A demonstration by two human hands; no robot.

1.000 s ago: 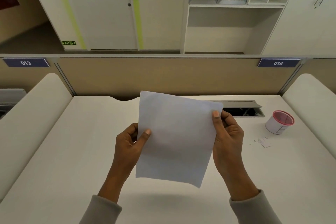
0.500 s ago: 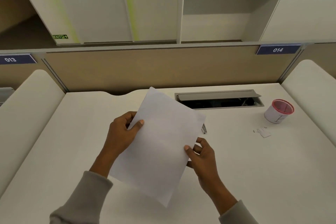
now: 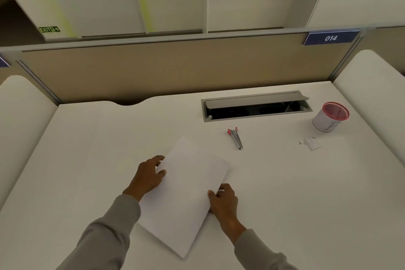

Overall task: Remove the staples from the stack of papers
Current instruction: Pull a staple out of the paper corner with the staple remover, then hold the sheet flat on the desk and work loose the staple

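The left hand (image 3: 149, 178) and right hand (image 3: 223, 203) grip the stack of papers (image 3: 186, 195) with curled fingers mid-tabletop. The staple remover (image 3: 235, 138) lies untouched, and I cannot tell whether staples remain.

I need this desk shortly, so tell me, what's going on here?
A person holds the stack of papers by its edges, the left hand on the left edge and the right hand pinching the right edge, low over the white desk. The staple remover lies on the desk beyond the papers, in neither hand. Farther right are a pink-rimmed cup and a few paper scraps. No staple can be made out in the papers.
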